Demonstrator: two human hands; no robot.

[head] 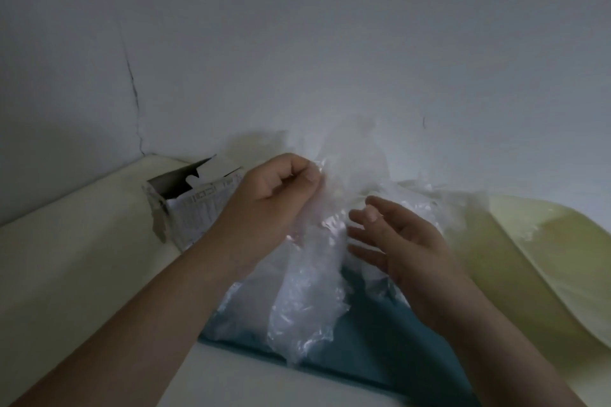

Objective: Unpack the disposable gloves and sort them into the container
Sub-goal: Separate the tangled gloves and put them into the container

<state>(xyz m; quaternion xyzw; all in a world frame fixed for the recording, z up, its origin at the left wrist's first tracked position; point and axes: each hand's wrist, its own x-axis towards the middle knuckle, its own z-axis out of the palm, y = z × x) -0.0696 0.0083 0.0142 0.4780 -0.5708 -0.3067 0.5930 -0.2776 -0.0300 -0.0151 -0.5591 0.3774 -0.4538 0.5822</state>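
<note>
Left hand (pixel 274 190) pinches clear glove (pixel 310 281) at its top, hanging over teal container (pixel 370 350). Right hand (pixel 406 241) spread, fingers loose, just beside the plastic. Carton (pixel 193 208) on table (pixel 72 274) at left w/ print too blurry to read.

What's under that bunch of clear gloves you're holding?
A teal container lies under the clear gloves, which the left hand pinches. Its near edge shows; more crumpled plastic covers the rest, so what lies in it cannot be seen.
</note>
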